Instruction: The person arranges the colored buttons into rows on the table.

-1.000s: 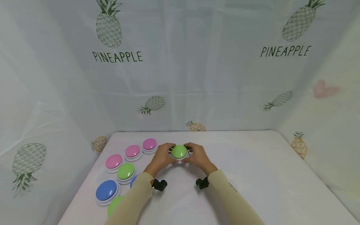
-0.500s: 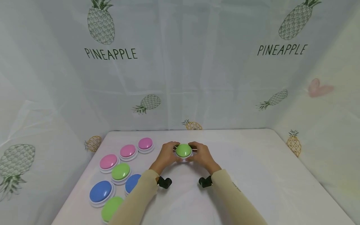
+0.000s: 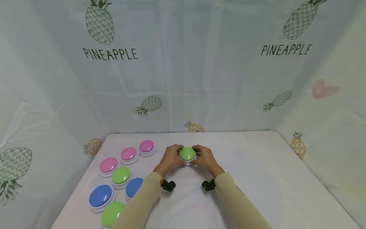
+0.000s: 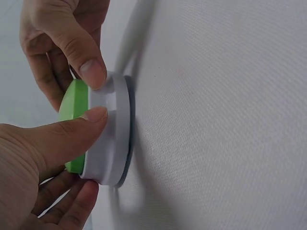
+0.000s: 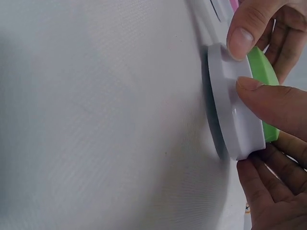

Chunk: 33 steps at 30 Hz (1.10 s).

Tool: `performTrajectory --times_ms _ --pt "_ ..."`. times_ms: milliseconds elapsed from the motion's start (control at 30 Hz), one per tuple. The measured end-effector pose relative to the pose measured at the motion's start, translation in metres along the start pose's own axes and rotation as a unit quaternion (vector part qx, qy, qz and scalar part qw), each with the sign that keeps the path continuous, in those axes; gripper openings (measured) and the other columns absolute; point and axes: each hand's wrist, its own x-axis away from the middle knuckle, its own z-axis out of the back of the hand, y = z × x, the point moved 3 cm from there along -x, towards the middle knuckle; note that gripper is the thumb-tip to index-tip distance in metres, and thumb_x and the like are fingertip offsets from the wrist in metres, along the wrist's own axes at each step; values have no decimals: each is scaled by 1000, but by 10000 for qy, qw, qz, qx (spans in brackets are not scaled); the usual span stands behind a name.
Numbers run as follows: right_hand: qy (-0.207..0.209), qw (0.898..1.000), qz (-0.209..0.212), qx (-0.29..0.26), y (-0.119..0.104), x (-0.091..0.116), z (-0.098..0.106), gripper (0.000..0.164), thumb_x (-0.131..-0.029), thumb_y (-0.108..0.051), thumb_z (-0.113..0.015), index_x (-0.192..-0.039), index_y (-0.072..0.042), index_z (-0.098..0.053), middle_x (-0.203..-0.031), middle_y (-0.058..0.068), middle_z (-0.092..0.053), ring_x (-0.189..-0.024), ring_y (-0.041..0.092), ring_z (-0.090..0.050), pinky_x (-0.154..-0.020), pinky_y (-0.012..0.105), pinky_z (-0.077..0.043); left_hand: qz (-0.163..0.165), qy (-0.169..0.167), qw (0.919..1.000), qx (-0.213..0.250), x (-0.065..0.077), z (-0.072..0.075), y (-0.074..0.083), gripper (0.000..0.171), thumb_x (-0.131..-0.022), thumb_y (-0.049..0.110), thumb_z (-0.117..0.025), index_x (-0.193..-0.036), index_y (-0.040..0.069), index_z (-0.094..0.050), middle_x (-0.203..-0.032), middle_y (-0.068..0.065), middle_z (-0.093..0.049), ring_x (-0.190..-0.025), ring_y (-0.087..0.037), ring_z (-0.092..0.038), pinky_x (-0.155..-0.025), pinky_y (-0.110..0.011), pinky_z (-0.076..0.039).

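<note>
Both my hands hold one push button (image 3: 187, 154) with a green domed top and white round base, at the far middle of the table. My left hand (image 3: 169, 159) grips its left side and my right hand (image 3: 208, 159) its right side. In the left wrist view, the two thumbs press on the near side of the white base (image 4: 110, 134), tips close together, while other fingers curl round the sides. The right wrist view shows the base's dark underside rim (image 5: 211, 105) right at the white cloth. Parts of the far fingers are hidden behind the button.
On the left of the table stand three pink buttons (image 3: 128, 154), two blue buttons (image 3: 100, 195) and two more green buttons (image 3: 121, 175). My left sleeve (image 3: 143, 200) partly covers the nearer ones. A pineapple-print curtain (image 3: 183, 70) encloses the table (image 3: 271, 184).
My hands and the green button have moved a little to the right, away from the pink buttons. The head view has turned slightly right, uncovering more of a blue and a green button.
</note>
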Motion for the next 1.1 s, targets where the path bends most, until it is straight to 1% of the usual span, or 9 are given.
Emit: performTrajectory --times_ms 100,333,500,800,900,1100 --pt "-20 10000 12 35 1 -1 -1 74 -69 1 -96 -136 2 -63 -138 20 -65 -126 38 -64 -108 47 -53 8 -2 10000 -3 0 0 0 78 -72 9 -98 -140 -3 -62 -131 -17 -68 -115 -31 -67 -105 -45 -55" --pt "-65 10000 -27 65 5 -2 -3 77 -69 -1 -97 -138 2 -62 -139 20 -65 -126 38 -65 -108 47 -53 95 -56 9999 67 0 0 1 77 -72 7 -98 -140 -3 -62 -132 -17 -67 -114 -31 -67 -103 -44 -56" --pt "-86 9999 -41 98 5 -3 -4 77 -70 -2 -97 -139 2 -62 -139 20 -65 -126 37 -65 -109 48 -52 122 -85 9999 60 -2 -2 -1 77 -72 8 -98 -139 -3 -62 -131 -18 -68 -113 -30 -67 -103 -44 -56" --pt "-84 9997 17 221 4 -2 -4 78 -71 -3 -97 -140 4 -61 -138 21 -65 -126 38 -64 -109 49 -51 34 -46 9999 121 -1 -2 -1 77 -71 5 -98 -138 -5 -62 -131 -20 -68 -113 -32 -68 -103 -46 -56" --pt "-90 9997 -2 211 4 -1 -5 78 -71 -3 -96 -140 3 -60 -138 21 -65 -127 37 -64 -110 49 -51 43 -49 9999 85 -1 -2 -2 76 -71 6 -97 -138 -5 -62 -131 -20 -67 -113 -32 -67 -103 -45 -56" --pt "-92 9998 -50 182 3 0 -5 78 -73 -4 -96 -141 3 -60 -140 21 -64 -128 37 -63 -111 49 -50 102 -65 9998 159 0 -2 -2 76 -72 6 -97 -138 -5 -62 -130 -19 -68 -113 -32 -67 -103 -45 -56"
